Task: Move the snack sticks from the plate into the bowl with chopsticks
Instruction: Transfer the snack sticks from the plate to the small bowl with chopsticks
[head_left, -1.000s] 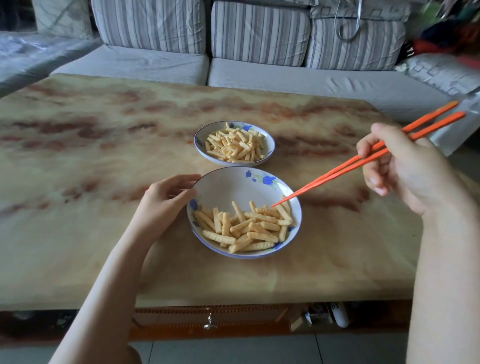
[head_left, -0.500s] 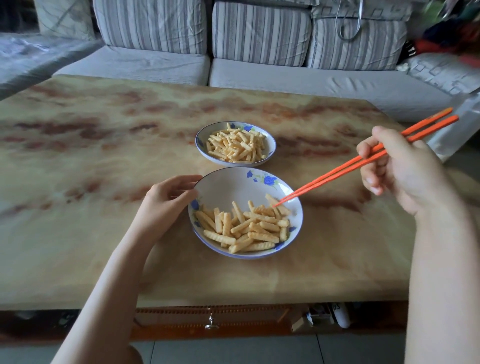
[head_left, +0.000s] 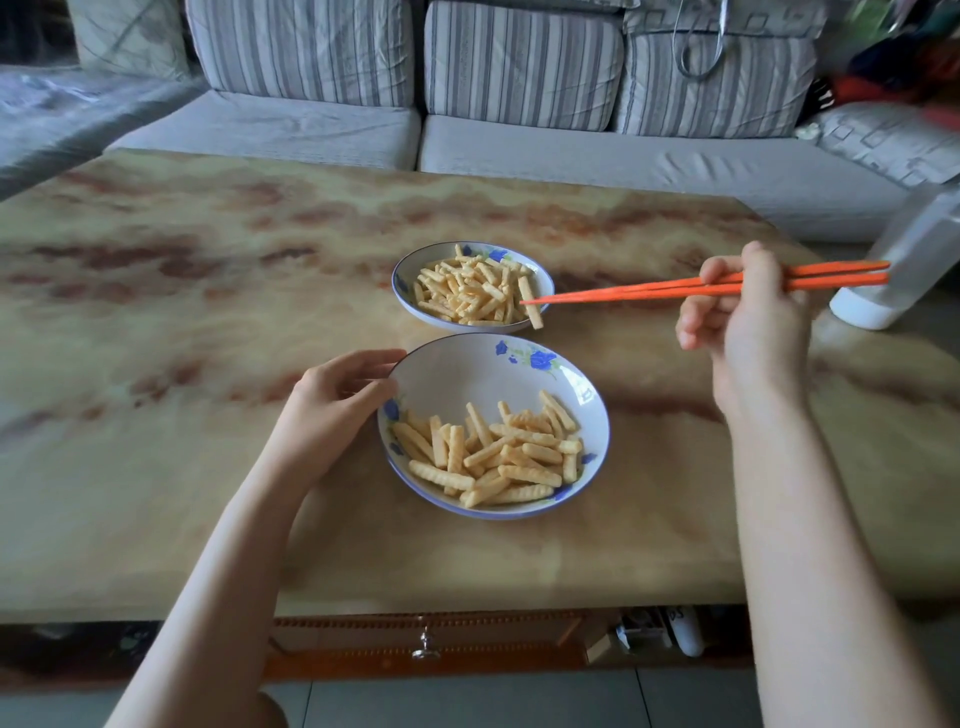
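Chopsticks (head_left: 623, 293) swung to the plate (head_left: 402, 293), pinching a snack stick (head_left: 531, 306) left of the gripping right hand (head_left: 748, 322).

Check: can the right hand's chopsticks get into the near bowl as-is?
Probably yes. The left hand holds only the left rim of the near bowl; its top is open. The right hand holds the chopsticks over the far dish, a snack stick pinched at the tips, nothing between.

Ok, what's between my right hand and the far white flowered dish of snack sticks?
Head view: only the orange chopsticks your right hand grips, over bare marbled tabletop, reaching the far dish.
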